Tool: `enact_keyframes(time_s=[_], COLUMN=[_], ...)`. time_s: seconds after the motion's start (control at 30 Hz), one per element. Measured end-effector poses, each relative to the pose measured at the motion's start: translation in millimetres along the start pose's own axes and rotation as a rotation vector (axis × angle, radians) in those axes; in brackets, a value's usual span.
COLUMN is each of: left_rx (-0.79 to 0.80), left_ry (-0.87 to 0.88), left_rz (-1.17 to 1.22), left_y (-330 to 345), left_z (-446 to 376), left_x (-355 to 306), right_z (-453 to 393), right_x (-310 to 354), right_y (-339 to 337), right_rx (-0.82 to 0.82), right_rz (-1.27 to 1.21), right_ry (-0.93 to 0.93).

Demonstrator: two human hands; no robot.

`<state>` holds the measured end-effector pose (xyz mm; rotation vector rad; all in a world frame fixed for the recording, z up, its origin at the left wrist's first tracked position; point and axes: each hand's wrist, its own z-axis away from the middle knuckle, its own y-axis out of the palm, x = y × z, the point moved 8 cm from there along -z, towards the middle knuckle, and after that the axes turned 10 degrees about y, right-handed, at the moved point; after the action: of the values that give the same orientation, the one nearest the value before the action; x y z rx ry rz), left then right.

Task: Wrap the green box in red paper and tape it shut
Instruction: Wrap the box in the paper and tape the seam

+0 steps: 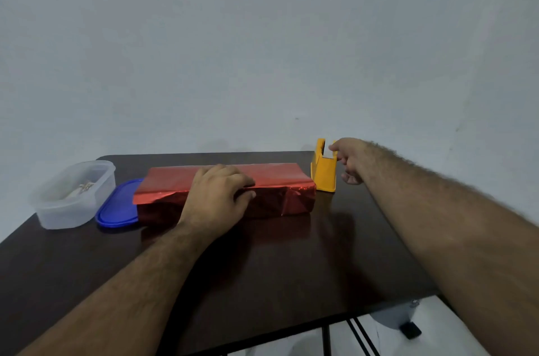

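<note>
The box, covered in shiny red wrapping paper (262, 180), lies lengthwise near the table's (262, 268) far edge. The left hand (217, 195) lies flat on its top, fingers spread and relaxed, thumb curving over the near edge. By the far right corner stands a yellow tape dispenser (323, 172); the right hand (350, 160) pinches the white tape end at its top. Toward the left edge sit a clear plastic container (73, 195) and a blue lid (119, 207), the lid partly under the paper
</note>
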<state>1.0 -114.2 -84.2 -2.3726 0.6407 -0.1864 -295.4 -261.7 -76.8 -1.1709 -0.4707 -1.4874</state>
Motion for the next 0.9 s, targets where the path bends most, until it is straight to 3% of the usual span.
enact_keyframes(time_s=[0.3,0.37,0.47,0.57,0.9], left_rx=[0.003,0.004,0.004,0.000,-0.007], left_ry=[-0.004,-0.003,-0.019,-0.019,-0.028], left_rz=[-0.003,-0.004,-0.007,-0.002,-0.009], left_y=[5.6,6.6,6.6,7.4,10.8], left_z=[-0.4,-1.3,-2.2,-2.6,-5.5], left_x=[3.2,3.5,4.8,4.6,6.1], right_z=[-14.9,-14.2,-12.8,-4.6,4.0], right_x=[3.3,8.1,1.8,-2.8,-19.2], right_y=[7.2,14.1,11.9,25.4,24.2], right_rx=[0.015,0.086,0.000,0.109,0.167], right_rz=[-0.040,-0.157,-0.436,-0.593,-0.613], right_ry=[0.041,-0.011,0.010,0.002,-0.125])
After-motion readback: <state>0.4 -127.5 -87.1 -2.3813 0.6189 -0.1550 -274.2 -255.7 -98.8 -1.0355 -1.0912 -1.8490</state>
